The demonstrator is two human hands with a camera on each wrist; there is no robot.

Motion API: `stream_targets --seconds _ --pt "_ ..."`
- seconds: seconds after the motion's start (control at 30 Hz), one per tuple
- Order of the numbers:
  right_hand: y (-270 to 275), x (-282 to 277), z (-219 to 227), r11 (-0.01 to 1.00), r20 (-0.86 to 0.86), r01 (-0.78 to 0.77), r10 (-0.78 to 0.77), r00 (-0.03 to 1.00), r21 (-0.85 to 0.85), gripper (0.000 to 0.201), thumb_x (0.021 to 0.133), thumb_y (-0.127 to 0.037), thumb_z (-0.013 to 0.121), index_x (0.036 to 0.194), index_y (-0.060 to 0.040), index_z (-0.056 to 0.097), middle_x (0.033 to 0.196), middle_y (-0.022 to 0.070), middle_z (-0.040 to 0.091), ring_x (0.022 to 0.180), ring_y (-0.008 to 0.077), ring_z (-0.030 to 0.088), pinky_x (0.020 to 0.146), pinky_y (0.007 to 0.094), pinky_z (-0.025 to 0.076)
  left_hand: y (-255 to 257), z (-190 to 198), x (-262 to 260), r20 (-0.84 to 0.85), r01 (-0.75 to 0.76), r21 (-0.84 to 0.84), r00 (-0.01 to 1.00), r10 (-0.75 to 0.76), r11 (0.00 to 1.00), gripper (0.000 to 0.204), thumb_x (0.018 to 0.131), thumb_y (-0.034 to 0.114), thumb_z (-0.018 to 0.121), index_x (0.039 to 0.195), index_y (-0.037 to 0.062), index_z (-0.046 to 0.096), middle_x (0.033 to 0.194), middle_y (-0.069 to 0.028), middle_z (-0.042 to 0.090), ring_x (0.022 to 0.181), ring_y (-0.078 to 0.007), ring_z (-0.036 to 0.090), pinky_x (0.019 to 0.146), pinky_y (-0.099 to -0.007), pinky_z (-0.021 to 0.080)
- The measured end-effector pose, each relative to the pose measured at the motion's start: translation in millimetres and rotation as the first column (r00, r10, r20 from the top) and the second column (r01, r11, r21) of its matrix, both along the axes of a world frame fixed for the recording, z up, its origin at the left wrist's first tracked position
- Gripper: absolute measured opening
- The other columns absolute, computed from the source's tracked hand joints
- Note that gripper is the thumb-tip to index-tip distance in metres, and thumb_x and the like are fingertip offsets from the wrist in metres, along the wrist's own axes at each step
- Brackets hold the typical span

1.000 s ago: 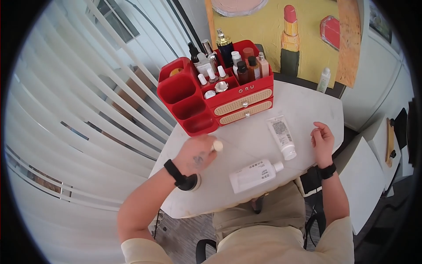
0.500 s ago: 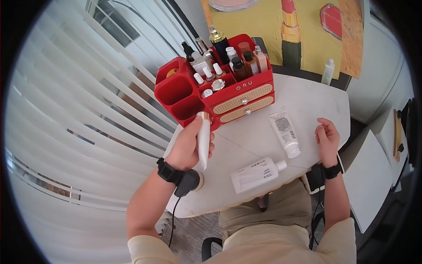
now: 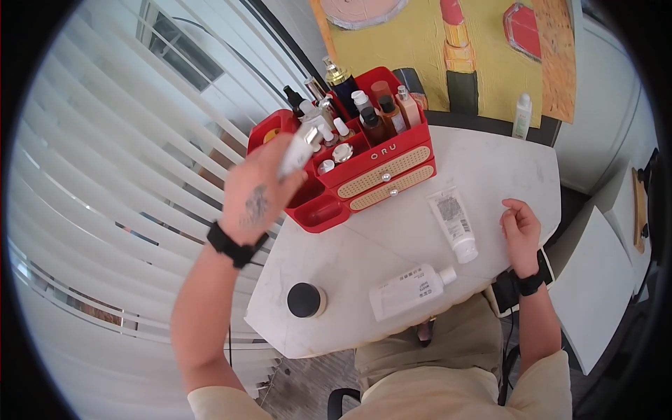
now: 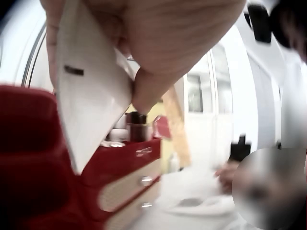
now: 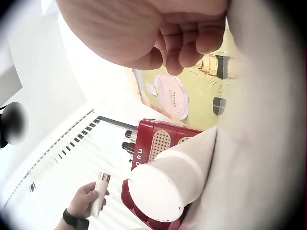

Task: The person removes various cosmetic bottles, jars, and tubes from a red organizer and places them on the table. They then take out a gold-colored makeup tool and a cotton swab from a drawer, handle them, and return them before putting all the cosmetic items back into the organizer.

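My left hand (image 3: 253, 187) grips a white squeeze tube (image 3: 297, 152) with a shiny metallic cap. It is raised over the left compartments of a red cosmetics organizer (image 3: 355, 166). In the left wrist view the tube's flat crimped end (image 4: 79, 153) points down in front of the red wall. My right hand (image 3: 521, 231) stays at the table's right side, its fingers loosely curled around nothing. Nearest to it lies a second white tube (image 3: 453, 217), cap toward me. A white bottle (image 3: 406, 294) lies on its side by the front edge.
A black-lidded jar (image 3: 306, 299) stands at the table's (image 3: 336, 262) front left. Several bottles and nail polishes fill the organizer. A small white bottle (image 3: 521, 117) stands at the back right before a painting (image 3: 500, 77). Blinds (image 3: 112, 182) hang along the left.
My left hand has lifted the white tube from the table's left side, shown it upright, then carried it up and forward over the organizer. The right hand has barely moved.
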State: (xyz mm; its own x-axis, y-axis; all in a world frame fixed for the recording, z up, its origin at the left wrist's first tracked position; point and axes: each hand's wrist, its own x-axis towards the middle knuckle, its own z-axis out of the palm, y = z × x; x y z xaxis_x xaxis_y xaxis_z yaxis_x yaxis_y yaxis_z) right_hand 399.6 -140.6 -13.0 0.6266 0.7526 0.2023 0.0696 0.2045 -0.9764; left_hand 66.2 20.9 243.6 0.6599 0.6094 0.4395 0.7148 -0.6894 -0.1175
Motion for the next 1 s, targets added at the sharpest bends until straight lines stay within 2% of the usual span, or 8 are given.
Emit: stream_targets --seconds 0.13,0.2,0.27,0.47,0.6,0.73,0.93,1.0 --pt "-2 1 0 1.000 -0.050 -0.018 0.018 0.999 -0.006 0.018 0.094 -0.002 0.052 0.108 -0.0007 0.062 0.076 -0.0027 0.055 0.069 0.0045 0.050 0.064 0.0200 0.042 41 26 21 -0.148 -0.005 0.181 0.989 0.032 0.983 0.042 0.078 0.014 0.071 0.119 0.0097 0.060 0.081 -0.0136 0.062 0.080 -0.0340 0.062 0.072 -0.0411 0.050" --pt "-2 2 -1 1.000 -0.058 -0.020 0.020 0.998 -0.002 0.018 0.094 -0.002 0.052 0.108 -0.0006 0.062 0.077 -0.0027 0.055 0.069 0.0046 0.051 0.064 0.0200 0.042 62 32 32 -0.371 0.129 0.372 0.928 0.020 0.919 0.034 0.075 0.009 0.069 0.109 0.0111 0.063 0.077 -0.0089 0.060 0.081 -0.0278 0.061 0.078 -0.0388 0.047" --pt "-1 1 -1 0.999 -0.032 -0.018 0.019 0.999 0.031 0.018 0.094 -0.001 0.049 0.108 -0.0009 0.061 0.075 -0.0033 0.054 0.064 0.0033 0.048 0.058 0.0189 0.038 80 30 46 -0.441 0.153 0.415 0.896 0.051 0.897 0.029 0.074 0.009 0.068 0.103 0.0111 0.063 0.077 -0.0069 0.060 0.081 -0.0252 0.060 0.080 -0.0386 0.045" --pt "-3 2 -3 0.999 -0.059 -0.034 0.035 0.998 0.019 0.016 0.095 0.000 0.050 0.107 -0.0010 0.062 0.076 -0.0031 0.055 0.066 0.0040 0.048 0.060 0.0195 0.039 102 12 83 -0.598 0.248 0.533 0.787 0.153 0.809 0.008 0.076 0.011 0.062 0.079 0.0118 0.069 0.080 -0.0034 0.065 0.089 -0.0217 0.060 0.097 -0.0447 0.039" --pt "-4 3 -4 0.999 -0.066 -0.038 0.039 0.997 0.027 0.016 0.095 -0.001 0.051 0.106 -0.0009 0.062 0.077 -0.0028 0.055 0.066 0.0043 0.048 0.061 0.0200 0.040 106 3 98 -0.682 0.227 0.514 0.692 0.234 0.827 0.010 0.079 0.013 0.062 0.082 0.0138 0.072 0.083 -0.0014 0.064 0.093 -0.0195 0.058 0.100 -0.0451 0.037" --pt "-5 3 -6 0.998 -0.067 -0.042 0.044 0.997 0.040 0.015 0.096 -0.001 0.051 0.106 -0.0009 0.062 0.077 -0.0026 0.056 0.067 0.0043 0.049 0.062 0.0202 0.040 117 -15 98 -0.711 0.297 0.500 0.678 0.189 0.814 0.011 0.080 0.013 0.061 0.083 0.0121 0.072 0.083 -0.0019 0.063 0.093 -0.0208 0.058 0.104 -0.0477 0.036" --pt "-5 3 -7 0.998 -0.056 -0.036 0.039 0.998 0.047 0.014 0.096 -0.001 0.051 0.105 -0.0009 0.062 0.077 -0.0027 0.056 0.066 0.0042 0.048 0.061 0.0203 0.040 115 -16 98 -0.654 0.320 0.555 0.738 0.165 0.768 0.016 0.080 0.013 0.061 0.090 0.0059 0.070 0.083 -0.0032 0.060 0.097 -0.0228 0.056 0.111 -0.0535 0.031" --pt "-4 3 -8 0.998 -0.049 -0.040 0.043 0.998 0.051 0.014 0.096 -0.002 0.051 0.106 -0.0009 0.062 0.077 -0.0027 0.056 0.066 0.0042 0.048 0.061 0.0203 0.040 110 -14 93 -0.591 0.242 0.582 0.781 0.200 0.776 0.026 0.080 0.012 0.060 0.104 0.0036 0.066 0.101 -0.0073 0.062 0.109 -0.0248 0.054 0.111 -0.0540 0.031"
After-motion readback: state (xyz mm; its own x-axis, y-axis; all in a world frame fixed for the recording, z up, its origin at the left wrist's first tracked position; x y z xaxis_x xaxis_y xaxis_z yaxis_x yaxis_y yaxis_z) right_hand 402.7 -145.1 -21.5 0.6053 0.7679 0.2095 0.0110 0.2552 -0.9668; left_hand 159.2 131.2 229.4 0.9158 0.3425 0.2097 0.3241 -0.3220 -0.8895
